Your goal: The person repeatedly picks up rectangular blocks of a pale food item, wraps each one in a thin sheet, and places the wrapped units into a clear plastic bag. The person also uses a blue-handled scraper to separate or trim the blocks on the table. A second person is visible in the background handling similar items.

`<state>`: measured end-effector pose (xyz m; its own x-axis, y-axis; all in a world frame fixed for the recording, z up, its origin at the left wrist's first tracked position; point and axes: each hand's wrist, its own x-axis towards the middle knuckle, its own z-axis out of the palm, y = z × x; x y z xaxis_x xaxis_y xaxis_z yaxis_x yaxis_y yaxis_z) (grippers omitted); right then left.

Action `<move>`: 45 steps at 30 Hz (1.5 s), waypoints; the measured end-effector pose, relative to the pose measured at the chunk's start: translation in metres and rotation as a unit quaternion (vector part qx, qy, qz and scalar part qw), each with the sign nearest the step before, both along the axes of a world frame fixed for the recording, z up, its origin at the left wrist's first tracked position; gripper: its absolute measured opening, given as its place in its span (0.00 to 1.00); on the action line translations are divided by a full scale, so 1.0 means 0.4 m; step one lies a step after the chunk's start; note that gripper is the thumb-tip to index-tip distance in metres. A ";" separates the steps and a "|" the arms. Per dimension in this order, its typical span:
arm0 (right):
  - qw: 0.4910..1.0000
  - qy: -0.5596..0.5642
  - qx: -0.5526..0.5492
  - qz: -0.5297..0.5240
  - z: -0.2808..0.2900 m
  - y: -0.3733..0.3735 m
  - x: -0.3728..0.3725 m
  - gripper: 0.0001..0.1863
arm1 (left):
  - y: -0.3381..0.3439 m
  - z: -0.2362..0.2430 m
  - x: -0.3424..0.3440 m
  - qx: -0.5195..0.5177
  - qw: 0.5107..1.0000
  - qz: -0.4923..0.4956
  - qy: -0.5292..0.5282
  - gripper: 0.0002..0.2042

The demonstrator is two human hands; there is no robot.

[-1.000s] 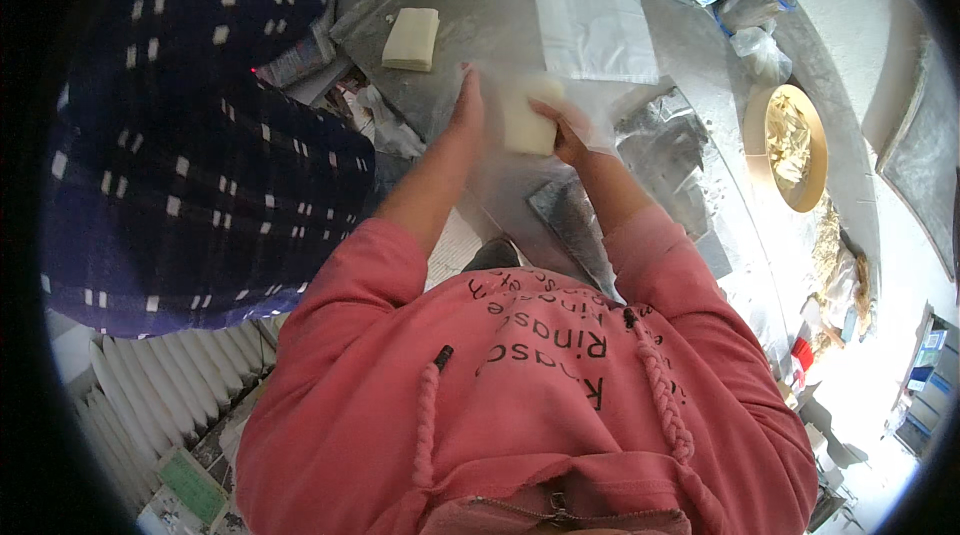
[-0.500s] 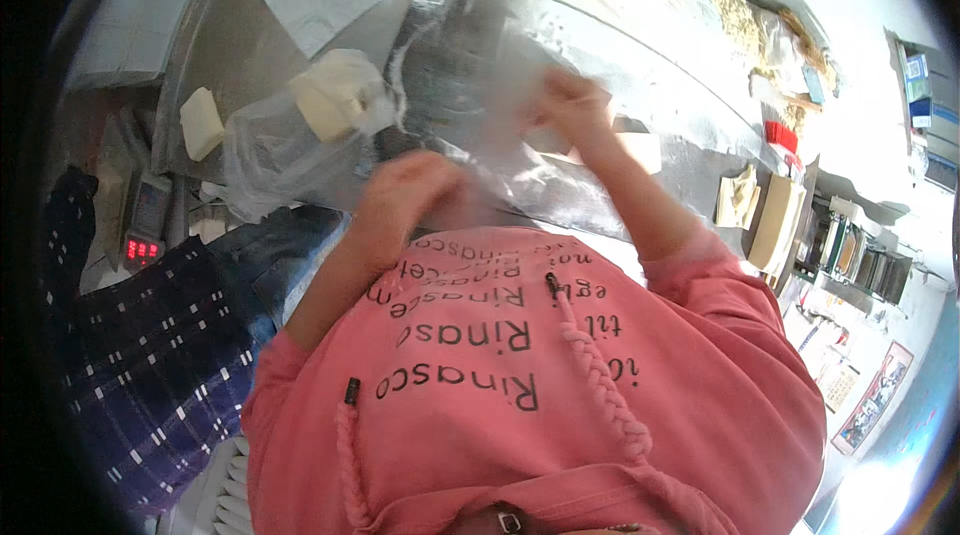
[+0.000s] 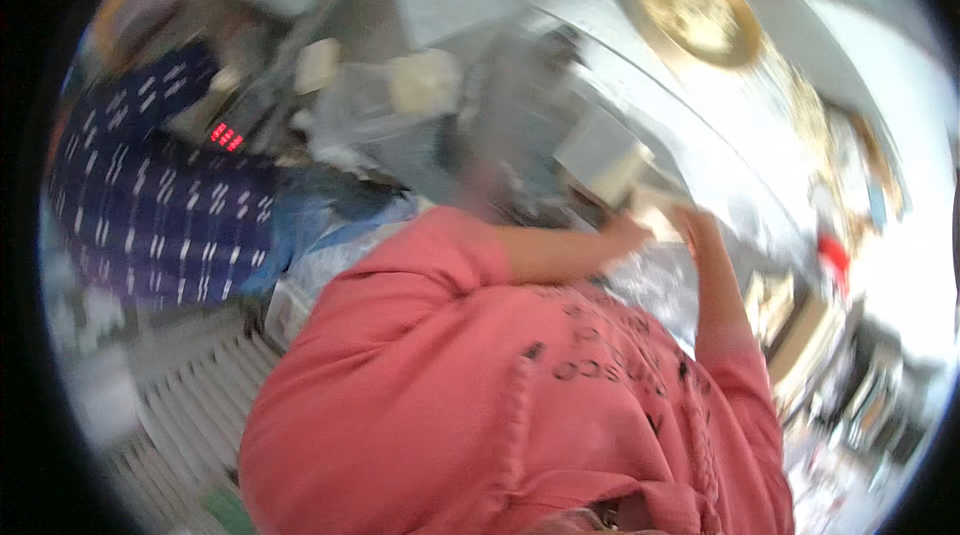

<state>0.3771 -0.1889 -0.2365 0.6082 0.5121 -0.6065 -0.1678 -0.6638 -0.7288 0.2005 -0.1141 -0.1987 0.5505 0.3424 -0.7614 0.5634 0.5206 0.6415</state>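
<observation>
The picture is blurred by motion. My left hand (image 3: 622, 232) and my right hand (image 3: 697, 227) meet over the metal counter (image 3: 700, 125). Between their fingers they hold a pale block (image 3: 655, 203). Crinkled clear plastic (image 3: 650, 280) lies just below the hands. My pink sleeves and sweatshirt (image 3: 520, 385) fill the lower middle and hide what is under my arms. A pale box (image 3: 608, 157) sits just beyond the hands.
Another pale block (image 3: 425, 80) lies in a clear bag at the upper middle, and a third (image 3: 318, 63) to its left. A gold plate (image 3: 695, 10) sits far right. A co-worker in a dark blue patterned garment (image 3: 160, 200) stands left, beside a red-digit display (image 3: 225, 135).
The view has swung, so the counter has slid up and to the right. My hands have gone from spreading a large clear bag to closing together on a pale block at the right.
</observation>
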 end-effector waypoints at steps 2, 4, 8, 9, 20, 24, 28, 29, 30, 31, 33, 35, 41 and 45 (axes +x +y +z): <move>0.996 -0.047 -0.026 0.073 -0.002 0.012 0.015 0.15 | 0.001 -0.034 0.002 0.018 0.996 -0.055 -0.070 0.19; 0.994 -0.066 -0.076 0.034 0.004 0.012 0.021 0.18 | 0.013 -0.052 0.000 -0.067 0.992 -0.015 -0.106 0.18; 0.991 -0.056 -0.118 -0.016 0.043 0.003 0.016 0.15 | 0.063 0.008 -0.030 -0.030 0.991 -0.100 -0.083 0.16; 0.994 -0.022 -0.106 -0.022 0.056 0.002 0.013 0.15 | 0.083 0.044 -0.047 -0.030 0.988 -0.133 -0.068 0.15; 0.992 -0.034 -0.092 -0.074 0.222 0.080 -0.027 0.12 | 0.963 0.305 -0.770 0.598 0.720 0.326 0.130 0.20; 0.855 -0.456 -0.162 0.189 0.386 0.253 -0.032 0.13 | 1.198 0.196 -0.906 0.457 0.752 0.179 0.439 0.44; 0.813 -0.516 -0.103 0.249 0.559 0.601 -0.110 0.13 | 1.234 0.043 -0.912 0.458 0.739 0.121 0.479 0.53; 0.827 -0.500 -0.044 0.253 0.580 0.703 -0.152 0.13 | 1.234 0.018 -0.917 0.468 0.738 0.117 0.472 0.53; 0.824 -0.483 0.006 0.295 0.592 0.805 -0.202 0.14 | 1.234 -0.001 -0.924 0.464 0.736 0.105 0.482 0.52; 0.831 -0.445 0.013 0.333 0.598 0.910 -0.256 0.15 | 1.234 -0.011 -0.932 0.483 0.734 0.096 0.468 0.51; 0.834 -0.365 0.083 0.406 0.574 1.094 -0.394 0.11 | 1.228 -0.011 -0.950 0.483 0.734 0.049 0.475 0.49; 0.839 -0.214 0.163 0.473 0.515 1.257 -0.557 0.09 | 1.205 0.007 -0.962 0.548 0.710 0.159 0.413 0.45; 0.701 0.094 0.205 0.677 0.341 1.523 -0.985 0.16 | 1.039 0.040 -0.978 0.136 0.598 0.789 -0.032 0.31; 0.660 0.003 0.081 0.747 0.279 1.617 -1.106 0.19 | 1.021 0.028 -0.981 0.003 0.594 0.789 -0.160 0.27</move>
<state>-0.0653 0.4578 -0.1250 -0.6517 0.5951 -0.4703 0.5820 -0.0053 -0.8132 -0.1918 0.2945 -0.1876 -0.3424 0.6266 -0.7001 -0.7729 0.2358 0.5891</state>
